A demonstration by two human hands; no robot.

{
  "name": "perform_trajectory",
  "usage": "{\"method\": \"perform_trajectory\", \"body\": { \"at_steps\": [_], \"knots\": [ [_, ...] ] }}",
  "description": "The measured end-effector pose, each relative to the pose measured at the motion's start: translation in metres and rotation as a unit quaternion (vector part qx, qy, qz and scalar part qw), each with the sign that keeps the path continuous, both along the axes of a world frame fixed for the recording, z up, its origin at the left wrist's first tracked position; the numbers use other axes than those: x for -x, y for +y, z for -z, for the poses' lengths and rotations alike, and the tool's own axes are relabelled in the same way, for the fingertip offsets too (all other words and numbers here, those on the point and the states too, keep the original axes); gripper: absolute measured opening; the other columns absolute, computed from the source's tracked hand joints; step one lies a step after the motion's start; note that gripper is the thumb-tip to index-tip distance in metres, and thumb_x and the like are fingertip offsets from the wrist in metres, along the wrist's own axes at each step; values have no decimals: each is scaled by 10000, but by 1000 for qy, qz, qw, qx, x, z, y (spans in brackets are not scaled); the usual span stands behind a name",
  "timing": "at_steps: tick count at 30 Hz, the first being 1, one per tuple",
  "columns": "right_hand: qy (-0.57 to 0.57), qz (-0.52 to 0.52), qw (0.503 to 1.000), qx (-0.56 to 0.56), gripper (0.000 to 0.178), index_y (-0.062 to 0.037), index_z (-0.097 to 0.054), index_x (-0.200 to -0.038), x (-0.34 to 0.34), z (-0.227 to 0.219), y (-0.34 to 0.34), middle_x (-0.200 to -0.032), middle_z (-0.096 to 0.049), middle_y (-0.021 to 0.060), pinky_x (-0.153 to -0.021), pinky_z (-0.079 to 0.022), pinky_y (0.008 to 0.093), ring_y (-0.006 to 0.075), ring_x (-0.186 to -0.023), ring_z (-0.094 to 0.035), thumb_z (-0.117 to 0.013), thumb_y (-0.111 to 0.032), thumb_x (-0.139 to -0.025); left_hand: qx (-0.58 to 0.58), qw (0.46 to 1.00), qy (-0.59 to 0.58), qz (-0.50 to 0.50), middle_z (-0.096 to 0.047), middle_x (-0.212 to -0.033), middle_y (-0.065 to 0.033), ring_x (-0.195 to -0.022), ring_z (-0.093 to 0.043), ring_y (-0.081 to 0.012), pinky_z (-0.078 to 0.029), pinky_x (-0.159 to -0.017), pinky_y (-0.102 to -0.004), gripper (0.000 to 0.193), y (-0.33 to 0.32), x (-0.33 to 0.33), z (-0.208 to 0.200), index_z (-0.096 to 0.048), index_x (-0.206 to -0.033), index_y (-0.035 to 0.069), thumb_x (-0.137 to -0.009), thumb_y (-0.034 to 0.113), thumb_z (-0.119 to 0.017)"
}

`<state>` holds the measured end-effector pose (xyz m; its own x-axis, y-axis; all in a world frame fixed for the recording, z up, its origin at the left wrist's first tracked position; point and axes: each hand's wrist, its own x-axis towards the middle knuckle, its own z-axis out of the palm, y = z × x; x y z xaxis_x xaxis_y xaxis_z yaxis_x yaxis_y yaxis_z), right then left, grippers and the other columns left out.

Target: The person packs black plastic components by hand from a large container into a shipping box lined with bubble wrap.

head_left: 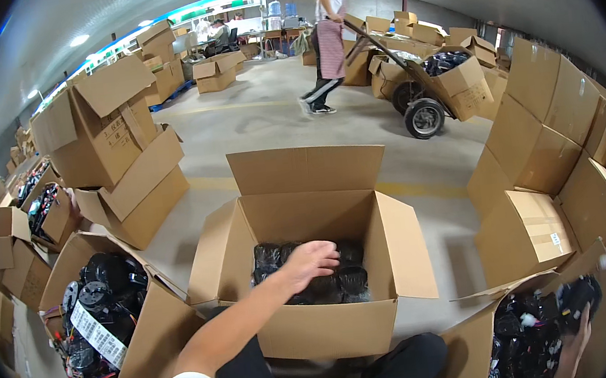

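Note:
My left hand reaches over an open cardboard box in front of me, its fingers stretched out and nothing visible in them. Beneath it, black rounded parts wrapped in clear plastic lie in rows on the box's bottom; the hand hides some of them. At the lower right, my right hand is in another open box. Its fingers are against a dark, motion-blurred black part, which it seems to grip. More black parts with white connectors fill that box.
To my left stands an open box of black parts with coloured wires and a white label sheet. Stacked cartons rise on the right, others on the left. Ahead, a person handles a hand truck loaded with a carton.

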<state>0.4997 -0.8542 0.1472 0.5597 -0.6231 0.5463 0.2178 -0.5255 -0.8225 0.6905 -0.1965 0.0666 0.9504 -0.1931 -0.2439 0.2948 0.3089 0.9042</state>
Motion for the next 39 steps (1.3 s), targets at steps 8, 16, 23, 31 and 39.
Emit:
{"method": "perform_trajectory", "body": {
  "at_steps": [8, 16, 23, 31, 39],
  "knots": [
    [257, -424, 834, -241, 264, 45, -647, -1038, -131, -40, 303, -945, -678, 76, -718, -548, 312, 146, -779, -648, -677, -188, -919, 240, 956, -7, 167, -567, -1344, -112, -1235, -545, -243, -489, -989, -433, 673, -112, 9, -27, -464, -1406, 83, -963, 588, -502],
    [234, -433, 870, -40, 485, 85, -601, -1067, -212, 10, 481, -978, -665, 152, -773, -519, 317, 197, -850, -636, -764, -322, -859, 312, 945, -39, 93, -661, -1237, -78, -1115, -648, -214, -514, -988, -446, 461, 0, -12, -5, -593, -1300, 91, -1024, 411, -408],
    [-54, -440, 852, 281, 494, 10, -545, -1224, -217, 46, 531, -1361, -515, 242, -1102, -370, 480, 406, -1304, -465, -761, -155, -811, 227, 971, 79, -5, -687, -1166, -92, -1023, -676, -225, -530, -936, -511, 406, 54, -9, 17, -640, -1227, 99, -1021, 387, -441],
    [69, -505, 766, 393, 943, 70, -382, -1421, -229, 67, 539, -1450, -439, 250, -1120, -340, 486, 414, -1317, -452, -848, -323, -702, 140, 985, 87, -52, -647, -1155, -126, -1002, -679, -265, -594, -834, -515, 410, 86, -30, 26, -580, -1225, 18, -963, 328, -639],
    [140, -627, 759, 103, 759, 61, -410, -1433, -248, 82, 538, -1400, -509, 263, -1117, -352, 416, 347, -1343, -475, -742, -224, -813, 84, 987, 78, -110, -674, -1058, -135, -962, -687, -247, -598, -792, -407, 427, 89, -35, 51, -564, -1208, -35, -865, 152, -736]
  ]
}}
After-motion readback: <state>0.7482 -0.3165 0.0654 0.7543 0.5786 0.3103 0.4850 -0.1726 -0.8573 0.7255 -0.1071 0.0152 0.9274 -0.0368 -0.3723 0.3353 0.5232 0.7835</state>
